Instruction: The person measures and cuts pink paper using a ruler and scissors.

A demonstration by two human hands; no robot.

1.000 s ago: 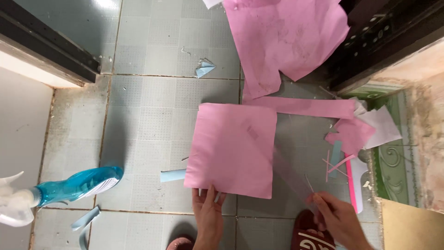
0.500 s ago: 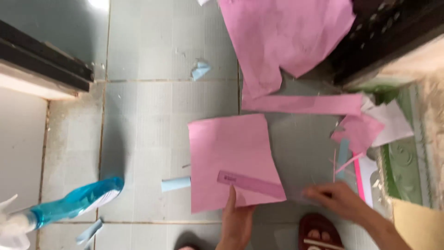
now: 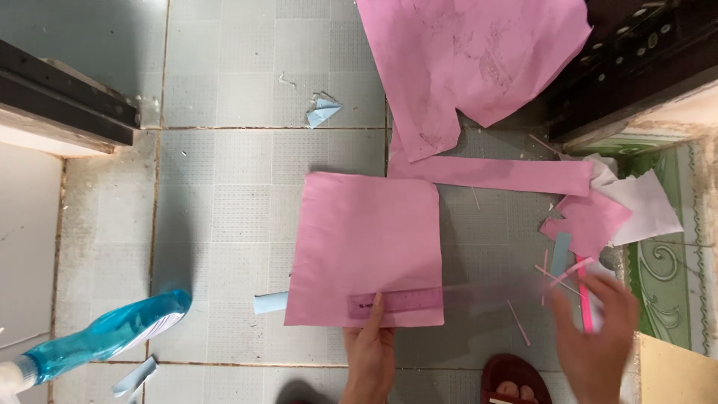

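Note:
A square pink sheet (image 3: 366, 239) lies flat on the grey floor tiles. A clear ruler (image 3: 419, 299) lies level across its lower edge and reaches out past it to the right. My left hand (image 3: 370, 352) presses its fingertips on the ruler's left part, holding it against the sheet. To the right, my right hand (image 3: 598, 337) is blurred, with its fingers spread over a thin pink pen (image 3: 583, 292) among paper scraps. It is off the ruler, and I cannot see that it holds anything.
A large cut pink sheet (image 3: 471, 60) and a pink strip (image 3: 501, 173) lie beyond. Pink and white scraps (image 3: 643, 206) are at the right. A blue spray bottle (image 3: 105, 337) lies lower left, a blue strip (image 3: 269, 302) beside the sheet. A foot in a red sandal (image 3: 512, 378) is near.
The ruler went from slanted to level along the sheet's lower edge. My right hand left the ruler and moved right over the pink pen. My left hand stays on the ruler.

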